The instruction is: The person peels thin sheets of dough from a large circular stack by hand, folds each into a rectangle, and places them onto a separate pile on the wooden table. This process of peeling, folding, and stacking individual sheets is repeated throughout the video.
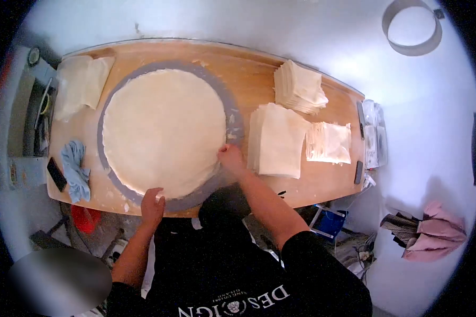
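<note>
A large, pale, round dough sheet (164, 129) lies flat on a grey round board (235, 124), its rim a little uneven. At the dough's right edge my right hand (231, 157) is closed, with its fingers pinched on the rim. My left hand (153, 205) is at the near edge, thumb and fingers closing on the dough's border. The fingertips of both hands are partly hidden, and how many layers lie in the round cannot be made out.
To the right stand several stacks of cut dough sheets: a large one (277, 140), one behind (300, 87) and a smaller one (329, 142). Folded sheets (84, 84) lie back left. A blue cloth (75, 169) and a dark flat object (56, 175) sit front left on the wooden table (243, 58).
</note>
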{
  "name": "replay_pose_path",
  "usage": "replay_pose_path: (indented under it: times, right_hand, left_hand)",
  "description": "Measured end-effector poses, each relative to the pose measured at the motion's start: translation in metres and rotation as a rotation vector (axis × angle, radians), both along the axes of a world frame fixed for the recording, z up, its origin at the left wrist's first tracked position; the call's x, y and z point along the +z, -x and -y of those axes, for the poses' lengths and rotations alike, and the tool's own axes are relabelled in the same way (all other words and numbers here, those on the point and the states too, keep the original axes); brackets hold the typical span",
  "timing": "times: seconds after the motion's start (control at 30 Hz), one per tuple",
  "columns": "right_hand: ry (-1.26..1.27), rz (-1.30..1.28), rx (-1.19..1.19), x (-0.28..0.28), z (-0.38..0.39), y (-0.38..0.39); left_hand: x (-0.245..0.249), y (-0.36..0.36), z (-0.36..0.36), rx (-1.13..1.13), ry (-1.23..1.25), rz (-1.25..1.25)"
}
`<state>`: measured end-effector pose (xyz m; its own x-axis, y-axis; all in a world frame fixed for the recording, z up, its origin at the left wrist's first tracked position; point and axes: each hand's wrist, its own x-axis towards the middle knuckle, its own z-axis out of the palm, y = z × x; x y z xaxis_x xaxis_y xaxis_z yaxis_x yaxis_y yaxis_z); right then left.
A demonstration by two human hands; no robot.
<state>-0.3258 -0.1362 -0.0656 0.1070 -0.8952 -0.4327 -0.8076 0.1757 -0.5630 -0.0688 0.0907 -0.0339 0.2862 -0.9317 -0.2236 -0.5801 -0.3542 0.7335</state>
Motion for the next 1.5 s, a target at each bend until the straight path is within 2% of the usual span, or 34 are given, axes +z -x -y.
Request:
replay_pose_path:
  times: [0.03, 0.1, 0.23, 0.3, 0.4, 0.5, 0.53, 0.6, 0.63, 0.7, 0.73, 0.77, 0.8, 0.83, 0.9, 1.0, 1.1, 1.17, 1.23, 1.3, 1.37, 1.5]
  right_hand:
    - [-0.006, -0.008, 0.007, 0.004, -0.003, -0.006]
    - [0.035, -0.102, -0.149, 0.015, -0.012, -0.015]
    - [0.103, -0.088, -0.195, -0.069, -0.009, 0.007]
    - [-0.116, 0.298, -0.442, -0.085, -0.011, 0.015]
    - [-0.246, 0.139, -0.387, 0.021, -0.012, -0.019]
    - [-0.279, 0.133, -0.371, 0.001, -0.019, -0.014]
    - [-0.282, 0.126, -0.376, -0.006, -0.024, -0.008]
    - [-0.066, -0.065, 0.228, -0.015, -0.038, 0.004]
    - [-0.07, -0.066, 0.222, 0.0, -0.039, -0.004]
    - [-0.39, 0.169, -0.329, 0.026, -0.043, -0.025]
    - [-0.389, 0.177, -0.336, 0.011, -0.048, -0.023]
    - [-0.415, 0.293, -0.4, -0.007, -0.053, -0.018]
    - [-0.439, 0.407, -0.46, -0.007, -0.055, -0.02]
    - [-0.437, 0.411, -0.465, -0.007, -0.057, -0.022]
    - [-0.446, 0.48, -0.679, -0.003, -0.061, -0.028]
    - [-0.436, 0.537, -0.795, 0.004, -0.059, -0.038]
    - [-0.412, 0.642, -0.856, -0.012, -0.061, -0.041]
    - [-0.38, 0.612, -0.779, -0.02, -0.063, -0.039]
    - [-0.348, 0.576, -0.704, -0.012, -0.061, -0.041]
    - [0.023, 0.128, -0.267, -0.001, -0.061, -0.044]
    - [0.011, 0.188, -0.278, 0.011, -0.061, -0.047]
    - [0.024, 0.329, -0.295, 0.009, -0.06, -0.042]
  left_hand:
    - [-0.001, -0.005, -0.006, 0.006, 0.04, -0.08]
    - [-0.003, -0.015, -0.011, 0.017, 0.074, -0.163]
    - [-0.001, -0.009, 0.009, -0.166, 0.102, -0.009]
    - [-0.006, 0.0, 0.027, -0.217, 0.087, 0.027]
    - [-0.014, 0.02, 0.062, -0.363, 0.208, 0.051]
    - [-0.003, 0.039, 0.1, -0.469, 0.256, 0.117]
    - [-0.002, 0.043, 0.108, -0.52, 0.171, 0.209]
    - [-0.004, 0.051, 0.115, -0.579, 0.082, 0.292]
    - [-0.01, 0.052, 0.118, -0.573, 0.08, 0.319]
    - [-0.014, 0.051, 0.118, -0.576, 0.078, 0.355]
    - [-0.014, 0.05, 0.118, -0.602, 0.06, 0.381]
    - [-0.014, 0.05, 0.118, -0.628, 0.041, 0.406]
    - [-0.014, 0.051, 0.118, -0.634, 0.043, 0.41]
    - [-0.013, 0.052, 0.12, -0.609, 0.018, 0.413]
    - [-0.014, 0.053, 0.121, -0.588, -0.002, 0.418]
    - [-0.012, 0.052, 0.124, -0.594, 0.041, 0.388]
    - [-0.001, 0.053, 0.124, -0.626, -0.069, 0.405]
    - [0.006, 0.055, 0.126, -0.589, -0.017, 0.246]
    - [0.003, 0.064, 0.127, -0.549, 0.054, 0.201]
    - [0.001, 0.074, 0.132, -0.506, 0.122, 0.153]
    - [0.0, 0.085, 0.14, -0.326, -0.008, 0.093]
    - [-0.023, 0.08, 0.141, -0.255, 0.094, 0.108]
